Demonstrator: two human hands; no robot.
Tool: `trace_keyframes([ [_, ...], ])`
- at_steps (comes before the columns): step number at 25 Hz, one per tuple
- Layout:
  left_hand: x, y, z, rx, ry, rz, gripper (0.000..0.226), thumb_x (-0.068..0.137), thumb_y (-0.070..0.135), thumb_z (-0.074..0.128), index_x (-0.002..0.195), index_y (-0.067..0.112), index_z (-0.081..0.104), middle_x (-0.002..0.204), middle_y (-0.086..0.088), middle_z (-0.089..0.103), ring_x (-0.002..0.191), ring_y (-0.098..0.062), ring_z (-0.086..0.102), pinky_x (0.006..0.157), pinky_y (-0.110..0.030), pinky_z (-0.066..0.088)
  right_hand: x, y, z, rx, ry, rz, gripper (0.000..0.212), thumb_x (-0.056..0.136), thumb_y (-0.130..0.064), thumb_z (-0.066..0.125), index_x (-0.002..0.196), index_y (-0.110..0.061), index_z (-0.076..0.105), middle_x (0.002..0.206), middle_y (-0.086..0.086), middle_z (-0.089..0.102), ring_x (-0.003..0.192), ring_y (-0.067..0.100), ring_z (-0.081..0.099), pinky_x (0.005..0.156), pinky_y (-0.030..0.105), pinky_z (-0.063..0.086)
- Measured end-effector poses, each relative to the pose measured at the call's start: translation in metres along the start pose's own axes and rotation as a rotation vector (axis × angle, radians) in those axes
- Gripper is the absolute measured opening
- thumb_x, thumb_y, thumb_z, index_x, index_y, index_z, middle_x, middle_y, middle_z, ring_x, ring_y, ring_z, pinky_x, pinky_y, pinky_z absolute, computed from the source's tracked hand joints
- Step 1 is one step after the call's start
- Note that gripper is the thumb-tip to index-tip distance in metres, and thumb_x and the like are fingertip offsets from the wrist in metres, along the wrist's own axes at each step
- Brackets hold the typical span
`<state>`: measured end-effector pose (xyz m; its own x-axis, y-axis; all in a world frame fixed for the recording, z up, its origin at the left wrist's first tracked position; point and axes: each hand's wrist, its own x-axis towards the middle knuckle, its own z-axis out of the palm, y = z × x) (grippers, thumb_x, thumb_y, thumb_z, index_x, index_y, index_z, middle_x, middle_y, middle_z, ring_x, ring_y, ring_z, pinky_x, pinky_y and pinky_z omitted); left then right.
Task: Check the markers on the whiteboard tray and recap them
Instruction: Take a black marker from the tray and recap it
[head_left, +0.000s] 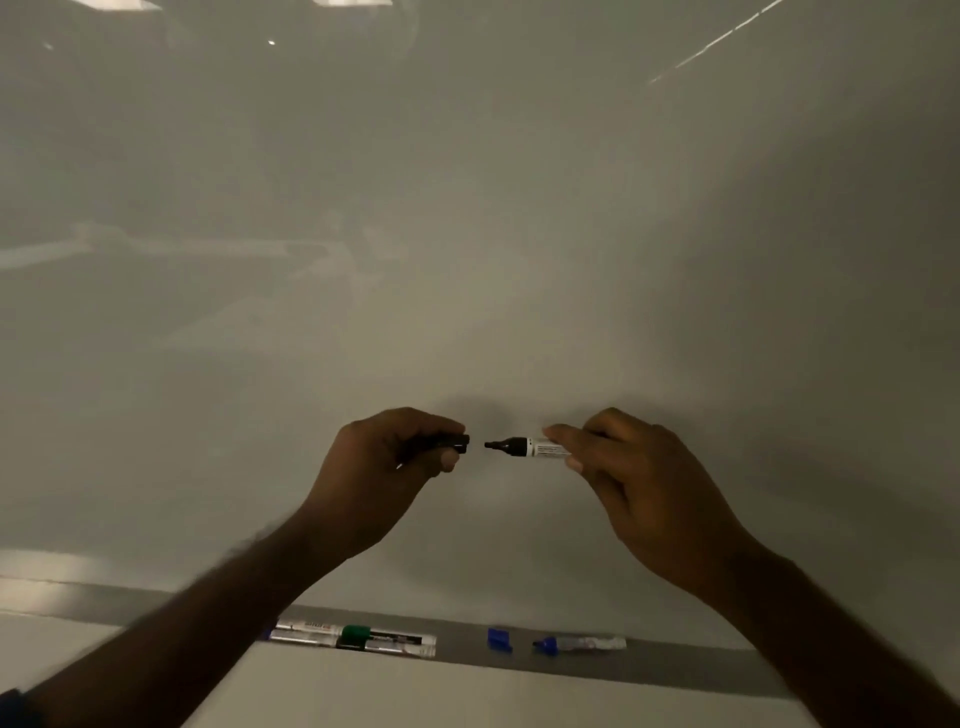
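A dim, glossy whiteboard (467, 234) fills the background, with a grey tray (675, 665) along its lower edge. A black marker (524, 447), tip bared and pointing left, is pinched by its white barrel in the right hand (639, 488); its black cap (441, 443) is enclosed by the left hand (384, 467), mouth facing the tip across a small gap. Recapping is judged to be in hand; axial alignment and a firm push are called for next. On the tray are seen a green-capped marker (384, 640), an uncapped blue marker (579, 644) and a loose blue cap (498, 638).
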<state>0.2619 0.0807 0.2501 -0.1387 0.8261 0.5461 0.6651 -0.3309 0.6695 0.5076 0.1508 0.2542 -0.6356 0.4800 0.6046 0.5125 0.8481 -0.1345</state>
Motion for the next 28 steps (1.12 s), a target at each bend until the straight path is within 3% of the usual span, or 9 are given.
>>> trace_keyframes([
  [5, -0.003, 0.037, -0.021, -0.044, 0.047, -0.022, 0.028, 0.075, 0.012, 0.076, 0.089, 0.036, 0.073, 0.077, 0.009, 0.074, 0.065, -0.004, 0.067, 0.065, -0.015, 0.053, 0.008, -0.018, -0.026, -0.033, 0.051, -0.054, 0.034, 0.091, -0.021, 0.05, 0.123, -0.02, 0.06, 0.083, -0.001, 0.057, 0.069, 0.007, 0.042, 0.063, 0.028, 0.033],
  [10, -0.007, 0.051, -0.029, -0.002, -0.01, 0.025, 0.026, 0.075, 0.018, 0.075, 0.091, 0.038, 0.072, 0.079, 0.011, 0.073, 0.071, -0.009, 0.067, 0.069, -0.029, 0.056, 0.009, -0.029, -0.037, -0.042, 0.06, -0.087, 0.035, 0.09, -0.02, 0.05, 0.124, -0.019, 0.059, 0.082, 0.0, 0.058, 0.069, 0.006, 0.04, 0.065, 0.026, 0.029],
  [14, -0.008, 0.056, -0.027, 0.039, -0.052, 0.081, 0.025, 0.077, 0.018, 0.073, 0.093, 0.038, 0.072, 0.077, 0.012, 0.072, 0.073, -0.01, 0.065, 0.067, -0.023, 0.052, 0.007, -0.034, -0.04, -0.022, 0.053, -0.107, 0.034, 0.09, -0.019, 0.052, 0.123, -0.017, 0.06, 0.084, 0.001, 0.06, 0.07, 0.01, 0.045, 0.064, 0.025, 0.032],
  [20, -0.008, 0.061, -0.01, -0.047, -0.005, 0.01, 0.024, 0.082, 0.006, 0.068, 0.088, 0.029, 0.074, 0.066, 0.001, 0.073, 0.061, -0.009, 0.066, 0.059, -0.016, 0.052, 0.007, -0.035, -0.038, 0.074, 0.09, -0.082, 0.027, 0.09, -0.023, 0.053, 0.109, -0.011, 0.066, 0.089, 0.002, 0.067, 0.074, 0.015, 0.056, 0.068, 0.028, 0.043],
  [28, -0.006, 0.05, 0.013, -0.031, -0.03, 0.048, 0.027, 0.082, 0.007, 0.069, 0.088, 0.033, 0.073, 0.065, 0.008, 0.072, 0.06, -0.006, 0.064, 0.058, -0.014, 0.049, 0.001, -0.02, -0.029, 0.096, 0.082, -0.056, 0.023, 0.089, -0.023, 0.054, 0.105, -0.014, 0.068, 0.079, 0.001, 0.065, 0.065, 0.015, 0.053, 0.058, 0.032, 0.046],
])
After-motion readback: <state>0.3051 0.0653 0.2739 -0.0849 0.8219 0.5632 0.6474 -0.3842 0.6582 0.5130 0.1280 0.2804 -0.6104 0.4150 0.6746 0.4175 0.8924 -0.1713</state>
